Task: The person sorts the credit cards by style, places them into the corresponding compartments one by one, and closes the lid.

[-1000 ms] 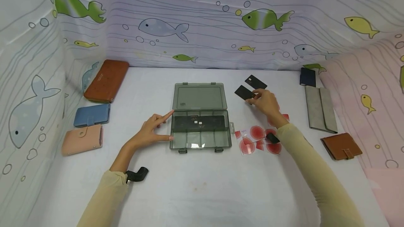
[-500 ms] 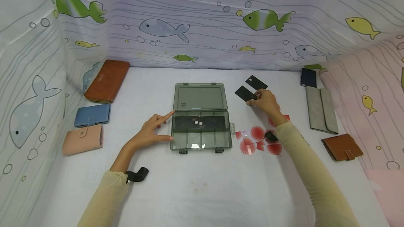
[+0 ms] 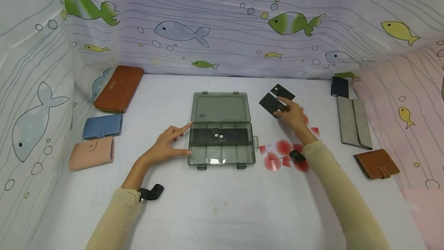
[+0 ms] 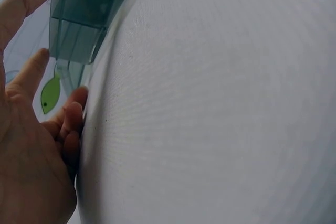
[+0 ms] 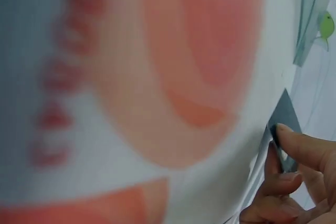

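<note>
Black, in the head view: pinching a dark card (image 3: 268, 102) at its lower right end with the nearer, right hand (image 3: 293, 115), and pointing its long axis up and leftward from the grip. Holding it just beside a second black card (image 3: 285, 91), right of the grey-green box (image 3: 220, 107). Touching that box's left edge with the farther, left hand (image 3: 164, 144), spreading forefinger and thumb, gripping nothing. From the left wrist: extending those two digits to the box wall, curling others near white cloth (image 4: 210, 103). From the right wrist: gripping the card between thumb and finger, beyond blurred red print (image 5: 220, 35); leaving contact with cloth unclear.
</note>
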`<state>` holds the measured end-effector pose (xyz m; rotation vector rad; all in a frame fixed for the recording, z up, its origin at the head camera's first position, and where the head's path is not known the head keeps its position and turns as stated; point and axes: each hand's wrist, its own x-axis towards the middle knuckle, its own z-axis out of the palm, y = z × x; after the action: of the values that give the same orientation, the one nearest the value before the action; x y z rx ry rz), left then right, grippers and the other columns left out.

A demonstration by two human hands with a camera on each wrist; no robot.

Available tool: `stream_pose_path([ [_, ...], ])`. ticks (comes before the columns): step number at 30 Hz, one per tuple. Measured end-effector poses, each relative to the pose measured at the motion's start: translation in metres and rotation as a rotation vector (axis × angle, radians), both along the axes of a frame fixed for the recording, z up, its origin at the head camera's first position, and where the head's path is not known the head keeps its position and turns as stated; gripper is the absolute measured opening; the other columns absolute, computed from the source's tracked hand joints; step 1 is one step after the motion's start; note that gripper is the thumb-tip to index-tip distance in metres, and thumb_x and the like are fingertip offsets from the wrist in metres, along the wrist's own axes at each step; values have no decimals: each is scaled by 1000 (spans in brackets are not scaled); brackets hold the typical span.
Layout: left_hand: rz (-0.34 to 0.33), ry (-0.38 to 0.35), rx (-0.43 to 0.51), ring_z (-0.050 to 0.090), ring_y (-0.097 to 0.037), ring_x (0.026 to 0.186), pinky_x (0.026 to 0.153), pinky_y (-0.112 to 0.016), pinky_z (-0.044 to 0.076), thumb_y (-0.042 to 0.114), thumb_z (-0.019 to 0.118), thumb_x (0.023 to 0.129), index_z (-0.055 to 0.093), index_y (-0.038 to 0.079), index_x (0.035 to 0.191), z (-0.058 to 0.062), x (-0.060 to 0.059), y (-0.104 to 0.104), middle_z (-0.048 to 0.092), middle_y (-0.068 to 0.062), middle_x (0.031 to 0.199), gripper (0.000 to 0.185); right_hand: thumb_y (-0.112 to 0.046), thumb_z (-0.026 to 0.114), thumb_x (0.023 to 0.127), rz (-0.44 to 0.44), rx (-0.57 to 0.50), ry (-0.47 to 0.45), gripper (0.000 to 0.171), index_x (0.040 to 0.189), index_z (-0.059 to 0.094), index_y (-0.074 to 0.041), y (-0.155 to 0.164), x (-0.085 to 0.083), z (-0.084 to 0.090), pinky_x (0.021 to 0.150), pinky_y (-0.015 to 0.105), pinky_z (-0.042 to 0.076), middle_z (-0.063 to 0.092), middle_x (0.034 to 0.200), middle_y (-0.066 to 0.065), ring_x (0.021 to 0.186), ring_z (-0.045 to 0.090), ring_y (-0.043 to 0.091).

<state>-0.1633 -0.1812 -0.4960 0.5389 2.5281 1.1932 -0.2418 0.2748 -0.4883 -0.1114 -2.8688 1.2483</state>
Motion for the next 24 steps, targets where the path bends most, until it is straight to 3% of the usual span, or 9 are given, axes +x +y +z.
stream_pose_path([
  [3, -2, 2, 1, 34, -21, 89, 77, -37, 26, 37, 84, 77, 33, 34, 155, 0, 0, 0, 46, -9, 111, 93, -3, 74, 86, -4, -22, 1, 55, 138, 60, -11, 1, 2, 1, 54, 22, 39, 48, 68, 3, 63, 44, 14],
  [8, -3, 2, 2, 34, -21, 90, 77, -37, 26, 36, 83, 78, 33, 34, 156, 0, 0, 0, 46, -9, 112, 93, -9, 72, 89, -35, -49, -53, 52, 138, 61, -17, 2, 7, 8, 56, 23, 39, 54, 73, 2, 66, 46, 13],
  [14, -4, -1, -6, 33, -21, 90, 77, -37, 25, 37, 83, 78, 32, 34, 156, 1, 0, 0, 46, -9, 112, 93, -12, 71, 91, -52, -196, -95, 47, 136, 63, -19, 4, 14, 18, 57, 24, 36, 54, 78, -3, 70, 43, 11],
  [24, -8, -1, -9, 33, -21, 90, 77, -38, 25, 37, 82, 79, 31, 34, 156, 1, 0, 0, 45, -9, 112, 93, -12, 73, 90, 73, -309, -105, 48, 136, 61, -11, -14, 27, 41, 58, 24, 38, 48, 71, -7, 67, 44, 10],
])
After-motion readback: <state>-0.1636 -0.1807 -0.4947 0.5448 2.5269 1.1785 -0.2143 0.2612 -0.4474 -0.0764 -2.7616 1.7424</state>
